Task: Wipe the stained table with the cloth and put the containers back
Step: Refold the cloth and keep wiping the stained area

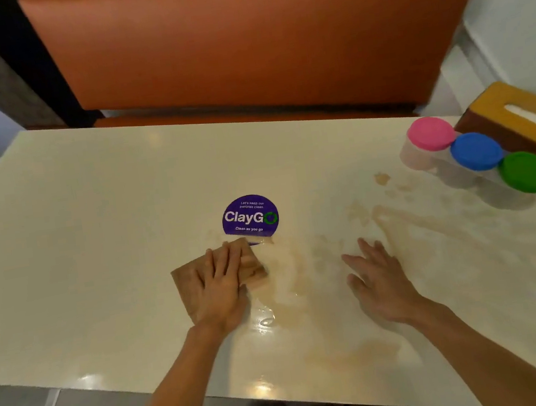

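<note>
A cream table (85,226) carries brown smears (395,220) across its middle and right side. My left hand (220,287) presses flat on a folded brown cloth (185,282), just below a purple round sticker (249,217). My right hand (380,276) hovers or rests on the table with fingers spread and holds nothing. At the right edge stand three clear containers in a row: one with a pink lid (429,134), one with a blue lid (476,151), one with a green lid (528,172).
A brown and yellow tissue box (528,120) sits behind the containers at the far right. An orange bench backrest (239,46) runs along the far side of the table. The table's near edge is close to my body, with grey floor to the left.
</note>
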The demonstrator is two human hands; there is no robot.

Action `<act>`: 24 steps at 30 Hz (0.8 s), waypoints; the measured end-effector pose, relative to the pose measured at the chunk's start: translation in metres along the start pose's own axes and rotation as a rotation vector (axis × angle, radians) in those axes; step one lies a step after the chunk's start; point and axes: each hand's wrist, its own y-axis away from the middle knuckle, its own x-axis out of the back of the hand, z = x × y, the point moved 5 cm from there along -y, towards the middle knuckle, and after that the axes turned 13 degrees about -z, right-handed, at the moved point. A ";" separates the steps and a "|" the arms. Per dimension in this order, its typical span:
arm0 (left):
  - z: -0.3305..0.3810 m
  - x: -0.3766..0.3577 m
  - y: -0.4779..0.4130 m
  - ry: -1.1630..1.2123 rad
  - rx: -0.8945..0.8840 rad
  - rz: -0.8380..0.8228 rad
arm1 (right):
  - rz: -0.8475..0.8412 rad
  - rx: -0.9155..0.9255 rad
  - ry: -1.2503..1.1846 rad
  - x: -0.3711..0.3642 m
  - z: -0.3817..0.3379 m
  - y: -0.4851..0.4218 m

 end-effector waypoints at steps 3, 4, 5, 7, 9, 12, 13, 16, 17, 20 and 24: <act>0.004 -0.029 0.009 0.069 0.027 0.079 | 0.024 0.022 -0.034 -0.001 -0.002 0.000; 0.005 -0.031 0.009 0.081 0.022 0.085 | 0.026 0.025 -0.039 0.000 -0.002 0.000; 0.004 -0.031 0.009 0.090 0.021 0.094 | 0.028 0.027 -0.046 0.001 -0.003 -0.001; 0.006 -0.033 0.011 0.081 0.010 0.087 | 0.033 0.021 -0.043 -0.002 -0.002 -0.002; 0.011 -0.041 0.017 0.046 -0.040 0.083 | 0.045 0.015 -0.052 -0.004 -0.002 -0.001; 0.024 -0.060 0.037 0.011 -0.118 0.057 | 0.061 0.007 -0.072 -0.003 -0.001 -0.001; 0.030 -0.065 0.046 0.003 -0.154 0.052 | 0.063 0.007 -0.077 -0.003 -0.001 -0.002; 0.041 -0.082 0.070 -0.059 -0.228 0.023 | 0.056 0.001 -0.082 -0.004 -0.003 -0.003; 0.044 -0.087 0.078 -0.077 -0.243 -0.006 | 0.055 -0.002 -0.083 -0.005 -0.003 -0.003; 0.047 -0.101 0.096 -0.112 -0.264 -0.094 | 0.052 -0.005 -0.096 -0.005 -0.004 -0.003; 0.049 -0.107 0.115 -0.060 -0.300 -0.131 | 0.047 0.004 -0.094 -0.004 -0.003 -0.003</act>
